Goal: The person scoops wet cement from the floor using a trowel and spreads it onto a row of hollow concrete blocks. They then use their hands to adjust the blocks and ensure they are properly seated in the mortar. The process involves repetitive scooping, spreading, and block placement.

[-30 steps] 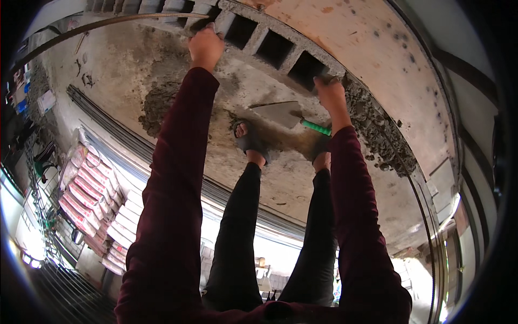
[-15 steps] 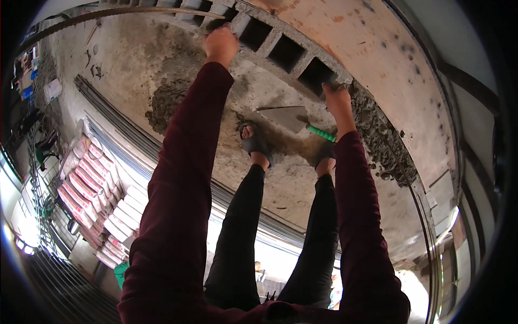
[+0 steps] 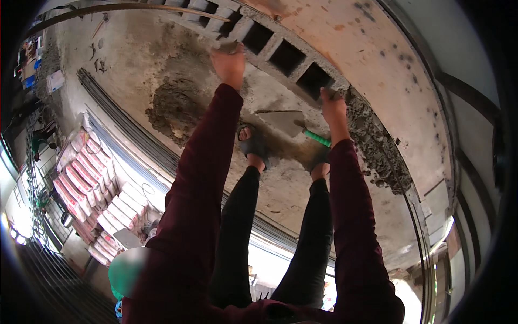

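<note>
A row of grey hollow concrete blocks (image 3: 273,47) runs along the base of a wall in the upper middle. My right hand (image 3: 334,110) grips the near right end of the last block, its thumb by the end hole. My left hand (image 3: 229,65) is just on the near side of the row, by that block's other end. Its fingers look partly curled with a gap to the thumb, and it seems apart from the block. A pointed trowel (image 3: 283,120) with a green handle lies on the floor beside my feet. Wet mortar (image 3: 380,148) spreads along the wall beyond my right hand.
A darker mortar patch (image 3: 175,105) covers floor on the left. Long steel bars (image 3: 121,121) lie behind it. A thin rod (image 3: 135,7) crosses the blocks at upper left. Stacked bags (image 3: 81,186) stand at far left. A person's green headwear (image 3: 123,272) shows at lower left.
My left hand has drawn back toward me from the block's end. My right hand stays at the other end. The person with green headwear has come further into view at lower left.
</note>
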A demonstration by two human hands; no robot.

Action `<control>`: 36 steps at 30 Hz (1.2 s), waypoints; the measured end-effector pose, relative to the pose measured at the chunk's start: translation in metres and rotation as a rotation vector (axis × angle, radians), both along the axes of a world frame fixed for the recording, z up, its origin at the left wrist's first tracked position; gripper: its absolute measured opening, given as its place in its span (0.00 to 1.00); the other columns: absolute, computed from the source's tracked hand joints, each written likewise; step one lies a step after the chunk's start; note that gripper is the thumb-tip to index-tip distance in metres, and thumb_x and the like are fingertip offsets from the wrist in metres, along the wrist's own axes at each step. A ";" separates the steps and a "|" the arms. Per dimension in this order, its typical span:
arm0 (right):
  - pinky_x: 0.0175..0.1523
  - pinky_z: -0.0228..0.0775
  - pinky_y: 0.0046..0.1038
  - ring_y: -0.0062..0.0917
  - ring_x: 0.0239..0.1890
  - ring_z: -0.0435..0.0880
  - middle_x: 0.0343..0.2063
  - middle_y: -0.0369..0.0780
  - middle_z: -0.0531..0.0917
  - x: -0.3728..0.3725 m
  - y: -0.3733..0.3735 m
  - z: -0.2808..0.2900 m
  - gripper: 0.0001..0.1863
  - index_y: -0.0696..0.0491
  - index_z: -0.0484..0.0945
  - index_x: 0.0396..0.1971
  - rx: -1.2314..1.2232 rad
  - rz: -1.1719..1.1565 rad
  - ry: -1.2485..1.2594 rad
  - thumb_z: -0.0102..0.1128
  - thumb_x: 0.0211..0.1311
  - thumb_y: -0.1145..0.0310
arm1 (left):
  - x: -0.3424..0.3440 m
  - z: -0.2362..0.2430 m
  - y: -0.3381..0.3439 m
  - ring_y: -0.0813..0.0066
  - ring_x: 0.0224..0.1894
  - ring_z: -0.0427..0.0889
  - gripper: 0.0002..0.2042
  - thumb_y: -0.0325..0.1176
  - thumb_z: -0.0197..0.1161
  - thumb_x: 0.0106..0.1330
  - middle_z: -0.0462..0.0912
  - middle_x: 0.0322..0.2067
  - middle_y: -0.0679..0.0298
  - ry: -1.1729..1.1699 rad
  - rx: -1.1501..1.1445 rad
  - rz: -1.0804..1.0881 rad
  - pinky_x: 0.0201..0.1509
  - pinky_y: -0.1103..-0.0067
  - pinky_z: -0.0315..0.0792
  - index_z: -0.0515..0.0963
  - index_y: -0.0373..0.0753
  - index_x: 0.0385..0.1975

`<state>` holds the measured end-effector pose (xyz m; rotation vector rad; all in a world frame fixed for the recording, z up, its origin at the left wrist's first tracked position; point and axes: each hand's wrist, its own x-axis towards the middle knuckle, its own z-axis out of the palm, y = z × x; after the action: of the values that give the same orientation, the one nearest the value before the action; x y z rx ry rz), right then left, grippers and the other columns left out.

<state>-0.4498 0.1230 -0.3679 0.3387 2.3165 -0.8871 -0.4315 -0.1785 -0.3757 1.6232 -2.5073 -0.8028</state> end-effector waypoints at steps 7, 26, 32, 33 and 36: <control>0.47 0.70 0.43 0.48 0.41 0.81 0.33 0.53 0.83 -0.001 -0.002 -0.002 0.24 0.58 0.78 0.37 -0.052 0.001 -0.055 0.57 0.58 0.49 | -0.011 -0.024 -0.011 0.48 0.44 0.80 0.35 0.60 0.56 0.61 0.81 0.38 0.42 -0.172 0.284 0.137 0.45 0.65 0.73 0.76 0.22 0.38; 0.53 0.69 0.42 0.50 0.49 0.77 0.43 0.58 0.79 0.007 -0.015 0.021 0.35 0.62 0.66 0.57 -0.082 0.087 -0.099 0.54 0.60 0.48 | 0.023 -0.036 -0.049 0.45 0.57 0.71 0.37 0.53 0.64 0.57 0.71 0.54 0.39 -0.015 0.151 -0.039 0.59 0.65 0.66 0.66 0.24 0.55; 0.54 0.69 0.39 0.46 0.53 0.75 0.51 0.52 0.77 0.068 0.069 0.043 0.37 0.57 0.57 0.65 -0.060 0.105 -0.004 0.53 0.62 0.49 | 0.059 0.030 0.022 0.46 0.59 0.69 0.41 0.53 0.64 0.57 0.68 0.56 0.37 0.090 0.381 0.161 0.60 0.68 0.65 0.61 0.21 0.58; 0.54 0.69 0.39 0.46 0.54 0.75 0.52 0.51 0.76 0.081 0.069 0.062 0.37 0.56 0.57 0.65 -0.021 0.120 -0.139 0.53 0.63 0.50 | 0.080 0.036 0.017 0.47 0.60 0.68 0.41 0.53 0.64 0.58 0.68 0.56 0.38 0.024 0.445 0.245 0.61 0.69 0.64 0.60 0.22 0.59; 0.53 0.71 0.39 0.43 0.53 0.77 0.51 0.49 0.78 0.083 0.084 0.102 0.35 0.54 0.57 0.66 0.090 0.292 -0.359 0.51 0.64 0.50 | 0.101 0.039 0.021 0.47 0.59 0.69 0.41 0.53 0.63 0.59 0.68 0.57 0.39 -0.060 0.503 0.417 0.60 0.68 0.65 0.58 0.22 0.60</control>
<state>-0.3668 0.2068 -0.2656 0.1724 2.0083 -0.5307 -0.3306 -0.1573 -0.3368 2.2361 -1.9723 -1.4065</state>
